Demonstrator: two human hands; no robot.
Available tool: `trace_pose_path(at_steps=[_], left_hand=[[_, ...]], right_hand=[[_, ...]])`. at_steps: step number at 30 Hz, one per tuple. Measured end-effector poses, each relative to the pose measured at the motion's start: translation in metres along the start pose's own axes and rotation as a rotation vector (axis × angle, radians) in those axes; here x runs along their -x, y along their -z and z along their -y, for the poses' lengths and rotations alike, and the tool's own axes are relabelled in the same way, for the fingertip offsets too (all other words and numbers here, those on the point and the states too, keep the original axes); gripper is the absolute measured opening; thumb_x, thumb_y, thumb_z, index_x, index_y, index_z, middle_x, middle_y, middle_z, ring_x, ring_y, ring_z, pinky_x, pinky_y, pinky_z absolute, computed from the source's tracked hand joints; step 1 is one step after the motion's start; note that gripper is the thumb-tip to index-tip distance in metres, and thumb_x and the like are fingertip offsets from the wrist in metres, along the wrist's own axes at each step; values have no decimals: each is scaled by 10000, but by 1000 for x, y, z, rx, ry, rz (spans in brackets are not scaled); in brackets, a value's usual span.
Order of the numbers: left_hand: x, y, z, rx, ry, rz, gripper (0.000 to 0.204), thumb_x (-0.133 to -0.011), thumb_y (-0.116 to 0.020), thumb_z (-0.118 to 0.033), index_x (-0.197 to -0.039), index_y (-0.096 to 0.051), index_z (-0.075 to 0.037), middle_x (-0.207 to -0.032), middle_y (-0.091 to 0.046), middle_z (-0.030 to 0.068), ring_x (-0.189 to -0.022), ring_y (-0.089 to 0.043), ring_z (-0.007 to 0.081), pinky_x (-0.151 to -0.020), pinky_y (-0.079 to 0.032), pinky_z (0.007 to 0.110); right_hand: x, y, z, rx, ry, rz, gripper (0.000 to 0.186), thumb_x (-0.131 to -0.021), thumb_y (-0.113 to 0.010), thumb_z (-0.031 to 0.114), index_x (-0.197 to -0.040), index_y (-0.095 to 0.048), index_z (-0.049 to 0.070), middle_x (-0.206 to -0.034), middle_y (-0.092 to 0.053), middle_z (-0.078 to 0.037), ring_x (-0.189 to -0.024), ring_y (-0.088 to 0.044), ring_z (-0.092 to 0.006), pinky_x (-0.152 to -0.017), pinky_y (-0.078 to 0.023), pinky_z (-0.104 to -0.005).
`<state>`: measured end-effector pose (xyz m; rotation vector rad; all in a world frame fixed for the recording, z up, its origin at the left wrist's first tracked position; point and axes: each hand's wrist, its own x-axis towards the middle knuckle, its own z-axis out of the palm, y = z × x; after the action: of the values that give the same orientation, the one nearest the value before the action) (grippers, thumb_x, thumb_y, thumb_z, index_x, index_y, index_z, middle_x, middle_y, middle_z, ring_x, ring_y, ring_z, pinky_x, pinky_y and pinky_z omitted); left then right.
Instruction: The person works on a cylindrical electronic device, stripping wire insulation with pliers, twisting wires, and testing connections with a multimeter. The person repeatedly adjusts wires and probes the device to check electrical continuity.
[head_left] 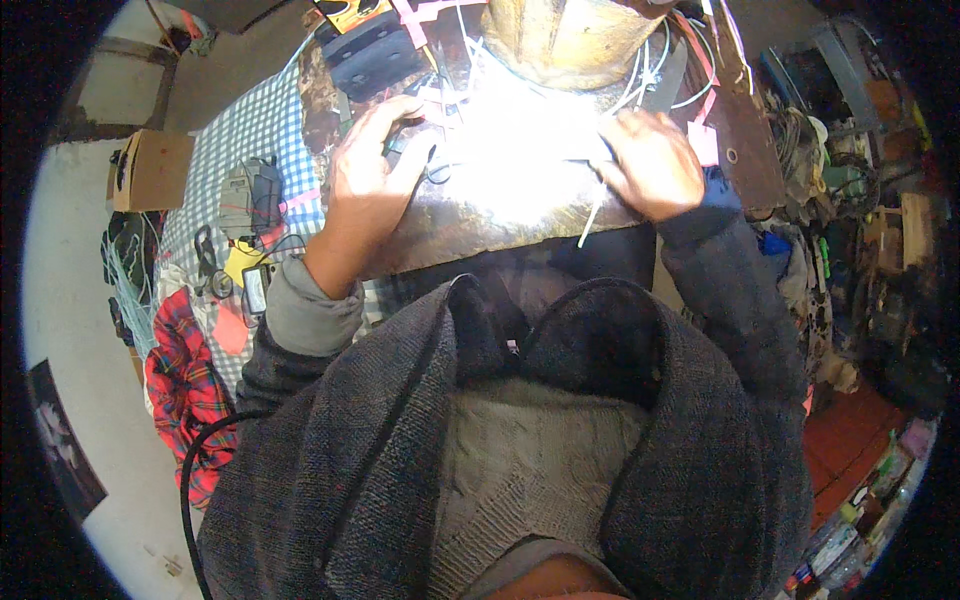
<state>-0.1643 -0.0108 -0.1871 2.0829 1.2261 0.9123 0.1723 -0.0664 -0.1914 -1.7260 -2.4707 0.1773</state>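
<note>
Risk: glare hides worktop (480, 215) centre, ties may snag | left hand (370, 165) curled on dark part (412, 150), grip closed | right hand (648, 160) pinches white tie (592, 215) at worktop edge, could slip off

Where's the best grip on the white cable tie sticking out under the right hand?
Probably the free tail of the white cable tie, the thin strip hanging past the near edge of the dark work board. Come from the near side, below the right hand, and pinch its flat faces. That end is bare and clear of the tangle of ties near the left hand; glare hides the rest.
</note>
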Motion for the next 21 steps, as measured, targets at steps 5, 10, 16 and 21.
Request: trace_pose_path(at_steps=[5, 10, 16, 21], left_hand=[[-33, -8, 9, 0, -95, 17, 275, -985, -701, -93, -1232, -679, 24, -1188, -741, 136, -1115, -709, 213, -1002, -540, 328], [-70, -28, 20, -175, -131, 127, 243, -1009, -667, -206, -1086, -735, 14, -1016, -733, 142, -827, -749, 236, -800, -577, 347], [-74, -44, 18, -625, -95, 337, 312, -967, -679, -357, -982, -780, -61, -924, -754, 163, -837, -747, 341, -819, -581, 455], [-72, -45, 10, -773, -78, 382, 326, -923, -718, -395, -985, -795, -85, -929, -770, 158, -933, -745, 370, -862, -582, 480]], right_hand=[[33, -10, 33, -8, 182, -45, 436, -773, -837, 263, -1132, -672, 79, -1055, -674, -116, -1047, -650, -308, -955, -483, -448], [38, -18, 42, -8, 146, -94, 432, -782, -836, 263, -1136, -670, 80, -1107, -680, -110, -1105, -639, -300, -975, -476, -437], [44, -17, 42, -37, 131, -143, 399, -809, -827, 272, -1129, -684, 82, -1124, -690, -106, -1102, -647, -300, -985, -479, -431], [39, -19, 27, -105, 84, -284, 298, -869, -790, 241, -1105, -713, 76, -1087, -702, -112, -1029, -667, -302, -941, -500, -418]])
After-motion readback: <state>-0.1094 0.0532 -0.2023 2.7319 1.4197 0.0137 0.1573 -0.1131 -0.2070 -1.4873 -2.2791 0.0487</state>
